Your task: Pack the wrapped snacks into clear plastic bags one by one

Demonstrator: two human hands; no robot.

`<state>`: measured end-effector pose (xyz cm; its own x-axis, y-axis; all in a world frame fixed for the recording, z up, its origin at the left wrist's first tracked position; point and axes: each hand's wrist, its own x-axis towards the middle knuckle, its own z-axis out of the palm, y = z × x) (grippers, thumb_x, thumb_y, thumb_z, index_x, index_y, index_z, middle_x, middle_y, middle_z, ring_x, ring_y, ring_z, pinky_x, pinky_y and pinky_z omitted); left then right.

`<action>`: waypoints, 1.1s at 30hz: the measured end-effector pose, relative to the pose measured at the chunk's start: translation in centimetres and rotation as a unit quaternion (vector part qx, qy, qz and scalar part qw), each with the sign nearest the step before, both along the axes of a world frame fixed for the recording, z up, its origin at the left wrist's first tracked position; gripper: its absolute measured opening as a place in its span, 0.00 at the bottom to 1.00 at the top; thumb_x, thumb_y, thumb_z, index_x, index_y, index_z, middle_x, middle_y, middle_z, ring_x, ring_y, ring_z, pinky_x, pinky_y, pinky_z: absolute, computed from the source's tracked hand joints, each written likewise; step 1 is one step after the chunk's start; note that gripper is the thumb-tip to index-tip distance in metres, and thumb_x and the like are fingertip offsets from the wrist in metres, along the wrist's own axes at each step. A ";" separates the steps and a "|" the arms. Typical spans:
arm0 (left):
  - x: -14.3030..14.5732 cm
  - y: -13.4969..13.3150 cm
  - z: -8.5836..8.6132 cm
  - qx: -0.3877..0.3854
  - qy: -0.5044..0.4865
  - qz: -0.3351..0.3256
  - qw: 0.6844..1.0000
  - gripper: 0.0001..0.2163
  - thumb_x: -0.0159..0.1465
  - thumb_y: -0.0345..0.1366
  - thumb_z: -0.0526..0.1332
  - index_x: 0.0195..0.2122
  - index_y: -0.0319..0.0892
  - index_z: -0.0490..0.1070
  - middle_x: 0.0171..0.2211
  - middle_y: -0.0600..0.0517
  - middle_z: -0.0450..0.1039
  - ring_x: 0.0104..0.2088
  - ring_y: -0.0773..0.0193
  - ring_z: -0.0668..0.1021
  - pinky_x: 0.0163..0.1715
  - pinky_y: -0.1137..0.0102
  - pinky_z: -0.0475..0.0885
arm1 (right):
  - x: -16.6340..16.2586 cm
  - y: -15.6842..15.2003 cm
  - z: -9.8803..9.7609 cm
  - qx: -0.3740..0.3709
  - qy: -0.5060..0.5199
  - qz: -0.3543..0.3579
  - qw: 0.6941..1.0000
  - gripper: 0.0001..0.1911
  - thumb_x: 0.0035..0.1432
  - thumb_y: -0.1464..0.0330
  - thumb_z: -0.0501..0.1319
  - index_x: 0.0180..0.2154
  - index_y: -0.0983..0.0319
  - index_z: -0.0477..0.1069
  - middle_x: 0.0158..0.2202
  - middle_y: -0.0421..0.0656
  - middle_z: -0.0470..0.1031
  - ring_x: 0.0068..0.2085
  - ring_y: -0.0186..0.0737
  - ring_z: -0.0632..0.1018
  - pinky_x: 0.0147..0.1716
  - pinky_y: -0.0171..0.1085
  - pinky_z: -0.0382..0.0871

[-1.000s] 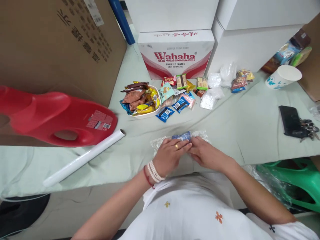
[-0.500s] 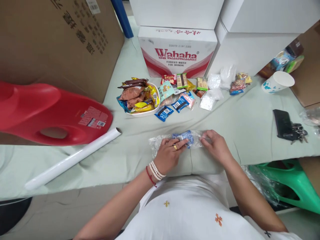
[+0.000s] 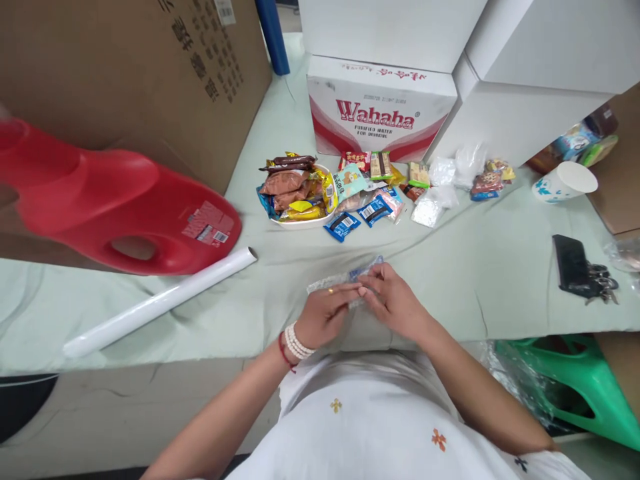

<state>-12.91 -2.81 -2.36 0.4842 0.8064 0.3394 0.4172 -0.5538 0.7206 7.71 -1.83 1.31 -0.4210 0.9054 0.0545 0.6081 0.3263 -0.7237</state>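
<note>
A strip of clear crinkled plastic wrap point(image 3: 323, 283) lies on the cloth in front of me, with a small blue snack packet point(image 3: 356, 273) inside it, mostly covered by my fingers. From the left, my left hand point(image 3: 325, 313) rests its long fingers along the wrap, holding it; a ring and a beaded bracelet are on this hand and wrist. My right hand point(image 3: 395, 300) pinches the wrap and packet from the right, fingers bent. The fingertips of both hands meet over the bundle.
Behind the hands stands a white bowl point(image 3: 303, 225) heaped with snacks. Loose packets point(image 3: 376, 210) and plastic-wrapped pieces point(image 3: 427, 210) lie beside it. A red plastic stool point(image 3: 165, 233), white tube point(image 3: 165, 303), Wahaha carton point(image 3: 380, 113), paper cup point(image 3: 563, 183) and keys point(image 3: 603, 280) are around.
My right hand has moved left with its end of the wrap, over the blue packet, up to my left fingers. My left hand has shifted slightly left. The view has turned a little.
</note>
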 end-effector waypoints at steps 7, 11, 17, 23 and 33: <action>-0.7 -1.2 0.5 -0.064 0.237 0.234 0.941 0.14 0.60 0.40 0.68 0.44 0.40 0.78 0.63 0.34 0.67 0.66 0.32 0.63 0.59 0.40 0.62 | -0.1 -2.6 -0.2 0.055 -0.047 0.013 0.997 0.26 0.72 0.64 0.53 0.67 0.63 0.60 0.60 0.57 0.68 0.57 0.56 0.70 0.57 0.57 0.69; -0.7 -1.2 2.3 -0.189 0.182 0.182 0.948 0.07 0.65 0.37 0.60 0.32 0.42 0.74 0.39 0.44 0.78 0.42 0.51 0.78 0.44 0.57 0.71 | 0.3 -3.1 0.4 0.032 -0.058 0.010 0.998 0.29 0.74 0.61 0.50 0.71 0.61 0.52 0.60 0.55 0.72 0.53 0.56 0.72 0.53 0.58 0.69; 1.6 1.8 4.3 -0.449 -0.211 0.193 0.846 0.13 0.57 0.46 0.65 0.29 0.41 0.70 0.21 0.55 0.69 0.22 0.68 0.68 0.25 0.73 0.62 | 1.3 -1.9 -0.2 0.023 -0.008 -0.013 1.000 0.35 0.74 0.53 0.48 0.74 0.57 0.44 0.57 0.50 0.77 0.51 0.55 0.71 0.54 0.61 0.66; 4.7 3.7 3.6 -0.499 -0.305 0.145 0.798 0.19 0.53 0.35 0.58 0.45 0.37 0.78 0.41 0.45 0.81 0.27 0.69 0.71 0.24 0.74 0.64 | 2.1 -1.0 -1.0 -0.054 0.089 -0.040 0.994 0.35 0.73 0.50 0.48 0.72 0.61 0.51 0.57 0.54 0.76 0.61 0.53 0.71 0.60 0.56 0.67; 6.2 3.1 1.4 -0.143 0.050 0.101 0.983 0.23 0.59 0.24 0.54 0.55 0.42 0.71 0.49 0.46 0.80 0.44 0.58 0.80 0.47 0.64 0.74 | 3.5 -1.3 -2.0 -0.076 0.215 -0.098 0.969 0.29 0.73 0.60 0.53 0.70 0.52 0.50 0.59 0.51 0.72 0.58 0.46 0.77 0.56 0.51 0.75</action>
